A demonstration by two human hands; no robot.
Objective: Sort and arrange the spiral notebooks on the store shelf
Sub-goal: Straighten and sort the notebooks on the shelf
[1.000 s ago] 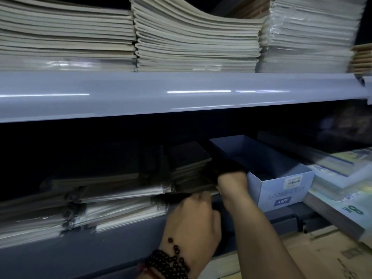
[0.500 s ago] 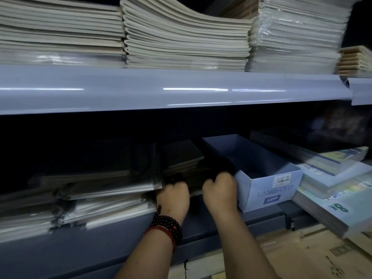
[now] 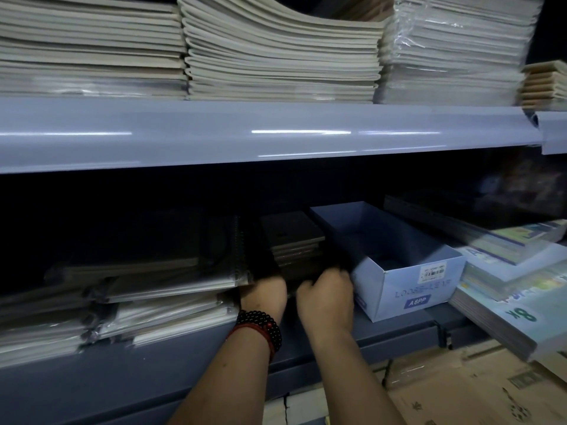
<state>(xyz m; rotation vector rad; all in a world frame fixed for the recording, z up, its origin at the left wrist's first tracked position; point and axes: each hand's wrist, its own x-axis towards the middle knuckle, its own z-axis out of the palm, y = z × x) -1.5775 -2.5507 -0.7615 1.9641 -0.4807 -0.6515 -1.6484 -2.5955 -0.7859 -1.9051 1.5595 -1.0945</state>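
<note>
On the dark lower shelf, a small stack of dark notebooks stands between plastic-wrapped spiral notebooks on the left and an open box on the right. A black spiral binding shows on the top wrapped one. My left hand, with bead bracelets at the wrist, reaches in at the stack's front left; its fingers are lost in the dark. My right hand has its fingers curled round the stack's front right corner, beside the box.
A blue-white cardboard box labelled A6PP sits right of my hands. Coloured pads overhang the shelf at far right. The upper shelf's rim carries tall stacks of pale notebooks. Cardboard cartons lie below.
My left hand moved up from below the shelf edge into the shelf, left of the small dark stack. My right hand stays at the stack's front right.
</note>
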